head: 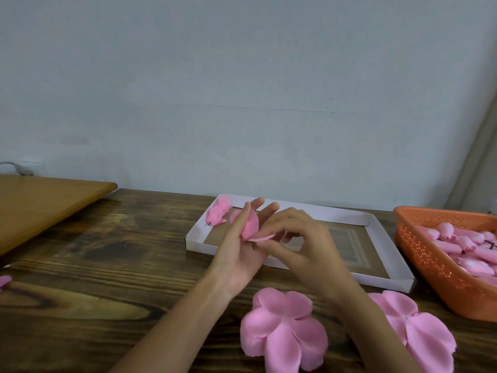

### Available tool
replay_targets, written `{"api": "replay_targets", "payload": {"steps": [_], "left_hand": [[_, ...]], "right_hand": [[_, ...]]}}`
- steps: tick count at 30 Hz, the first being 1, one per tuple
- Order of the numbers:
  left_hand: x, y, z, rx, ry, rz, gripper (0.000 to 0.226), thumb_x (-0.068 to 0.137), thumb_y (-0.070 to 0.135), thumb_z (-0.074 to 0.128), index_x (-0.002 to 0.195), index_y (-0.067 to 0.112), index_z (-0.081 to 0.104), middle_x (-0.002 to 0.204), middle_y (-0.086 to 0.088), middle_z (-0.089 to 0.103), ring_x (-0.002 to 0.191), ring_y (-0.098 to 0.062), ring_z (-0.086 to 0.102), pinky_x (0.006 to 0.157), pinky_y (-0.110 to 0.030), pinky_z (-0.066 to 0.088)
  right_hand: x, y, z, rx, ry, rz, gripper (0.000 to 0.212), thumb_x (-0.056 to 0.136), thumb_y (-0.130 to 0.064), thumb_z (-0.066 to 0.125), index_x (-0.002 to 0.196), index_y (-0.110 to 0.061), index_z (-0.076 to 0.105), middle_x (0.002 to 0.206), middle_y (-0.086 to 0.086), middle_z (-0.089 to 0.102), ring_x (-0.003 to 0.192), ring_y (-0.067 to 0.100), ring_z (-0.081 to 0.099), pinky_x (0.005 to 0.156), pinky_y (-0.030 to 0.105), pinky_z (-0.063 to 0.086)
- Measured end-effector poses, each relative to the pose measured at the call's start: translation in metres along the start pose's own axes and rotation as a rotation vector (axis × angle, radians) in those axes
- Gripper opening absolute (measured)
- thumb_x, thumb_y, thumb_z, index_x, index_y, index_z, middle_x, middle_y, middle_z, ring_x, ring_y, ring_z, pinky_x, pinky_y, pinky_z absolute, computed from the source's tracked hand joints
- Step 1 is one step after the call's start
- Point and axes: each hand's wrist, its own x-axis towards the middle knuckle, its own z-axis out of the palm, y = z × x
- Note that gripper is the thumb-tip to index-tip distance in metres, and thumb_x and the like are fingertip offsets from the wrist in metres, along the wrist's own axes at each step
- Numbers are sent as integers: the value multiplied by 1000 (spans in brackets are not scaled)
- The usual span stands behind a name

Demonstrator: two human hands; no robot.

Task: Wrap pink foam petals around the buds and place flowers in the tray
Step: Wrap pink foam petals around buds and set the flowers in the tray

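A: Now, where's the flower (250, 224)?
B: Over the near-left edge of the tray (336, 215), left grip (239, 251) clamped on it.
A: And the right grip (304, 243)?
B: Pinching its loose petal (265, 237), just above the tray.

A bud (248, 224) is held between fingers of the left hand (236, 259) over the tray (379, 238), its petal (262, 237) pinched by the right hand (306, 246). One flower (218, 213) is seen in the tray's far left corner. Two petal stacks (282, 327) are laid on the table (107, 265) in front, and a basket (430, 265) of buds (446, 228) is set at the right.
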Motion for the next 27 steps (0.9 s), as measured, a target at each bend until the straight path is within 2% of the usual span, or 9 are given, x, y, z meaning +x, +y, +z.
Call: {"api": "replay_targets", "payload": {"steps": [2, 6, 11, 14, 18, 21, 23, 25, 27], "left_hand": [[-2, 1, 2, -4, -44, -39, 28, 94, 38, 68, 109, 18, 80, 132, -14, 70, 114, -32, 71, 95, -45, 59], [-7, 6, 3, 52, -71, -93, 35, 107, 40, 50, 118, 20, 76, 154, -18, 53, 140, -32, 54, 121, -46, 39], [-7, 7, 3, 140, -126, -126, 39, 102, 47, 60, 128, 21, 72, 162, -11, 45, 148, -27, 45, 130, -55, 13], [-2, 5, 1, 191, -131, -113, 45, 104, 50, 54, 144, 30, 62, 160, -5, 49, 149, -19, 45, 129, -53, 18], [-1, 0, 4, 256, -46, -65, 61, 87, 61, 69, 144, 43, 59, 151, -7, 59, 139, -19, 57, 125, -49, 31], [0, -6, 4, 160, 140, -39, 67, 88, 68, 64, 135, 22, 68, 133, -15, 70, 122, -28, 69, 112, -49, 49], [0, -5, 5, 91, 216, -35, 72, 94, 72, 52, 118, 8, 74, 108, -15, 77, 97, -28, 77, 81, -42, 63], [-1, -5, 9, 88, 241, -38, 71, 96, 72, 48, 98, 7, 76, 86, -12, 73, 76, -27, 75, 61, -36, 61], [-3, -11, 11, 104, 279, -47, 61, 95, 69, 53, 80, 13, 71, 76, -7, 69, 67, -22, 71, 56, -31, 58]], "right_hand": [[0, -2, 3, 85, 24, 25, 11, 88, -18, 82, 93, -27, 83, 94, -13, 76, 89, 18, 62, 75, 23, 44], [1, -2, 9, 226, 73, 164, 16, 84, -17, 85, 90, -31, 84, 110, -10, 71, 105, 15, 64, 81, 23, 45], [0, 0, 16, 387, 19, 229, 13, 87, -9, 82, 93, -20, 85, 115, -1, 75, 118, 18, 67, 95, 42, 56], [-1, -1, 17, 410, 49, 235, 9, 88, -8, 81, 94, -14, 83, 99, -4, 79, 94, 15, 74, 81, 26, 58], [-2, 3, 23, 425, 126, 283, 11, 86, -6, 82, 92, -15, 83, 88, -1, 80, 83, 18, 76, 75, 26, 60], [-4, 7, 29, 289, 169, 274, 14, 85, -8, 84, 89, -22, 83, 89, -9, 79, 84, 11, 75, 75, 25, 59], [-7, 9, 31, 98, 189, 240, 13, 84, -13, 85, 88, -25, 82, 96, -17, 76, 85, 9, 73, 73, 29, 61], [-10, 11, 33, -114, 186, 182, 13, 85, -21, 85, 94, -28, 79, 104, -19, 74, 87, 8, 70, 72, 34, 61], [-12, 9, 37, -210, 169, 162, 21, 86, -28, 82, 103, -33, 71, 106, -18, 70, 88, 8, 67, 72, 37, 59]]}}
